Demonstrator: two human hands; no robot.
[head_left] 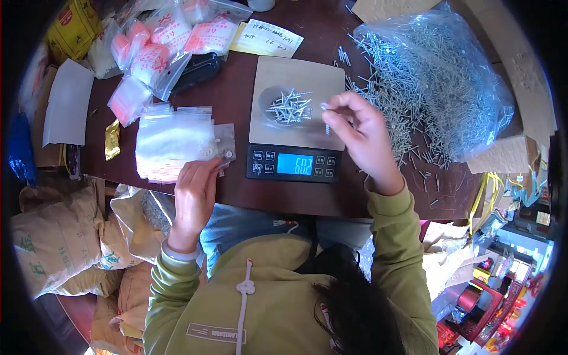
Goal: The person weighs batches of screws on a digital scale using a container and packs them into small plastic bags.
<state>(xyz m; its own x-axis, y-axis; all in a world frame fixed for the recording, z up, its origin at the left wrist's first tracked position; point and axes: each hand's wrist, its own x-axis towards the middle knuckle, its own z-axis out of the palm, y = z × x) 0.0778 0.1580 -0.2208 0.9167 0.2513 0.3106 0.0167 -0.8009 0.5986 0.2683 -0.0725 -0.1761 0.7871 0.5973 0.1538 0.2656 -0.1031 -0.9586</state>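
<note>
My left hand [195,184] rests at the front of a fanned stack of clear zip bags [174,139], its fingers together on the edge of a small zip bag [225,137] that has little pale round pieces in it. Over the right side of a digital scale [299,70], my right hand [360,127] is closed in a pinch, with a screw [327,129] hanging below the fingertips. On the scale's plate stands a clear round cup [267,112] with a pile of silvery screws [290,106] in it. The lit blue display [295,165] seems to read 602.
A big clear plastic bag [473,77] spills many screws [402,100] across the table's right side. Bags of red-printed packets [168,29], a black object [198,72] and a handwritten paper slip [269,38] lie at the back. Brown sacks [56,236] stand at left.
</note>
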